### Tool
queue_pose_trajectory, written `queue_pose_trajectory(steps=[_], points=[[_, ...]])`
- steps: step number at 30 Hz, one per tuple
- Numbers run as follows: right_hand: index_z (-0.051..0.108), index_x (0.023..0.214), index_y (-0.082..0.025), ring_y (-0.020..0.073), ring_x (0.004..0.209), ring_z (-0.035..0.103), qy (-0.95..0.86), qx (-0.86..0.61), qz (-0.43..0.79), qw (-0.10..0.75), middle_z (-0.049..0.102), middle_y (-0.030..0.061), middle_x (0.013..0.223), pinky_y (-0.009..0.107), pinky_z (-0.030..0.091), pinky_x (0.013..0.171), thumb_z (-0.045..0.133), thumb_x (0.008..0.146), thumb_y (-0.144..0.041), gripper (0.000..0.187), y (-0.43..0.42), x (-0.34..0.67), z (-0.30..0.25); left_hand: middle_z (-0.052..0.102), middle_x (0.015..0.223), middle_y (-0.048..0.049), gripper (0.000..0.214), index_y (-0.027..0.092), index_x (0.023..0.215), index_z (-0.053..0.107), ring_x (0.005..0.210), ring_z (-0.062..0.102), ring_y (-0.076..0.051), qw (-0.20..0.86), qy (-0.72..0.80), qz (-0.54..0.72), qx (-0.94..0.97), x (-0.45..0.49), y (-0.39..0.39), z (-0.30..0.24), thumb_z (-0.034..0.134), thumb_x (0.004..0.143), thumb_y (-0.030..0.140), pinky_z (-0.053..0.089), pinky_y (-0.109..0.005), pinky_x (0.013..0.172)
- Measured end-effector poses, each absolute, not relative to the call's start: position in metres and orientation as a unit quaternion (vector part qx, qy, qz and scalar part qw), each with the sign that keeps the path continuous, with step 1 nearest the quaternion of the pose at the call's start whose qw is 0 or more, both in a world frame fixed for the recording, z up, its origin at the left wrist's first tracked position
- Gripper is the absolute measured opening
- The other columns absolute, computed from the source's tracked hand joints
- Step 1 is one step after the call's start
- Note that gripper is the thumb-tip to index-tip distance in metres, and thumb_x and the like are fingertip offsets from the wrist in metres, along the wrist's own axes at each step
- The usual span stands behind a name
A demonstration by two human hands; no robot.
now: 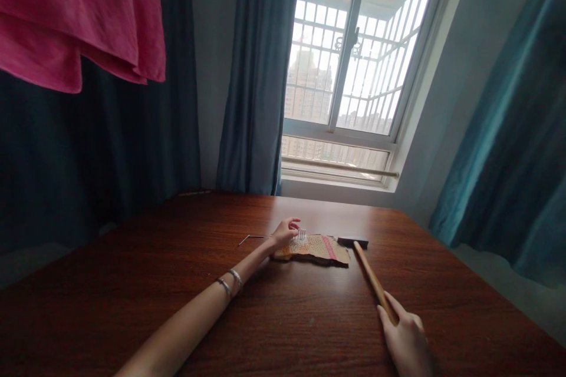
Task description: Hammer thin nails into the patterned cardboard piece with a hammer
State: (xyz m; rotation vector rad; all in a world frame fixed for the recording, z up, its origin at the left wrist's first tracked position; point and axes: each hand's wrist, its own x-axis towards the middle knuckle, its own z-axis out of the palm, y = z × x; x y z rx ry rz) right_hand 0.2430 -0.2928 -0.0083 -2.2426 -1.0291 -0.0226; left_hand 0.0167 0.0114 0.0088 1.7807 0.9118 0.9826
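Note:
My right hand (405, 339) is wrapped round the wooden handle of a hammer (374, 277). Its dark head rests on or just above the table, right of a torn piece of cardboard (316, 249) with a speckled, pink-striped surface. Several thin metal nails (302, 234) stand upright in a close group at the cardboard's far left part. Just left of these nails, my left hand (285, 232) reaches over the cardboard with curled fingers. What lies between its fingertips is too small to make out. Two bracelets circle the left wrist.
A thin bent or crossed metal piece (247, 238) lies left of the cardboard on the brown wooden table (186, 294). Beyond the table are a barred window (340, 70) and blue curtains (259, 82). A pink cloth (88, 17) hangs at upper left.

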Motion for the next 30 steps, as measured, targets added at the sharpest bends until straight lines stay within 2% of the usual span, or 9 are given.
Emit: queue_pose_trajectory(steps=[4,7,10,13,16,20,25,30], points=[[0.057,0.118,-0.022,0.0254,0.077,0.059,-0.407,-0.858,-0.016,0.313,0.062,0.0117,0.081,0.035,0.045,0.074,0.042,0.078,-0.041,0.047,-0.293,0.246,-0.014,0.064,0.084,-0.0084,0.041,0.01,0.099,0.061,0.074,0.059,-0.015,0.421,0.394,0.422,0.7,-0.004,0.021,0.024,0.051,0.059,0.009,0.045,-0.021,0.058],[0.055,0.119,-0.019,0.0267,0.087,0.055,-0.442,-0.843,-0.028,0.306,0.064,0.0122,0.093,0.036,0.043,0.08,0.042,0.079,-0.037,0.046,-0.294,0.246,-0.015,0.065,0.08,-0.0076,0.035,0.01,0.091,0.063,0.07,0.058,-0.015,0.395,0.429,0.428,0.691,-0.027,0.029,0.032,0.051,0.059,0.011,0.044,-0.021,0.054],[0.057,0.114,-0.013,0.0292,0.098,0.05,-0.459,-0.825,-0.111,0.311,0.058,0.0149,0.11,0.04,0.038,0.087,0.044,0.077,-0.032,0.044,-0.291,0.236,-0.011,0.065,0.075,-0.0054,0.029,0.01,0.083,0.065,0.065,0.057,-0.014,0.345,0.485,0.411,0.691,-0.058,0.037,0.037,0.051,0.058,0.012,0.044,-0.021,0.054],[0.059,0.11,-0.011,0.0309,0.105,0.044,-0.48,-0.789,-0.183,0.338,0.054,0.0168,0.116,0.043,0.034,0.09,0.045,0.078,-0.03,0.04,-0.283,0.21,-0.001,0.065,0.071,-0.0043,0.024,0.011,0.078,0.066,0.065,0.057,-0.014,0.276,0.526,0.388,0.705,-0.093,0.043,0.04,0.053,0.058,0.013,0.044,-0.022,0.058],[0.061,0.107,-0.014,0.029,0.108,0.043,-0.551,-0.74,-0.147,0.357,0.054,0.015,0.115,0.041,0.037,0.09,0.042,0.081,-0.029,0.035,-0.274,0.169,0.01,0.066,0.067,-0.0031,0.017,0.014,0.07,0.067,0.066,0.059,-0.015,0.217,0.57,0.347,0.713,-0.123,0.045,0.043,0.056,0.057,0.015,0.043,-0.021,0.061],[0.057,0.115,-0.016,0.03,0.117,0.039,-0.629,-0.703,-0.069,0.324,0.048,0.0152,0.124,0.042,0.037,0.092,0.04,0.085,-0.032,0.039,-0.264,0.121,0.01,0.066,0.063,-0.0023,0.009,0.016,0.061,0.067,0.065,0.059,-0.016,0.181,0.599,0.272,0.731,-0.148,0.042,0.04,0.062,0.055,0.021,0.04,-0.02,0.058],[0.053,0.121,-0.017,0.0349,0.123,0.034,-0.647,-0.717,-0.035,0.257,0.045,0.0151,0.131,0.048,0.031,0.096,0.038,0.085,-0.042,0.046,-0.26,0.097,-0.002,0.068,0.066,-0.0051,0.02,0.015,0.062,0.07,0.067,0.06,-0.018,0.186,0.573,0.183,0.777,-0.159,0.03,0.033,0.064,0.056,0.034,0.039,-0.021,0.058],[0.053,0.122,-0.016,0.034,0.124,0.034,-0.646,-0.731,-0.037,0.218,0.044,0.0151,0.132,0.047,0.029,0.098,0.035,0.086,-0.043,0.048,-0.261,0.096,-0.002,0.069,0.07,-0.0073,0.028,0.013,0.066,0.071,0.069,0.061,-0.02,0.175,0.559,0.152,0.796,-0.158,0.026,0.031,0.061,0.059,0.038,0.039,-0.023,0.061]])
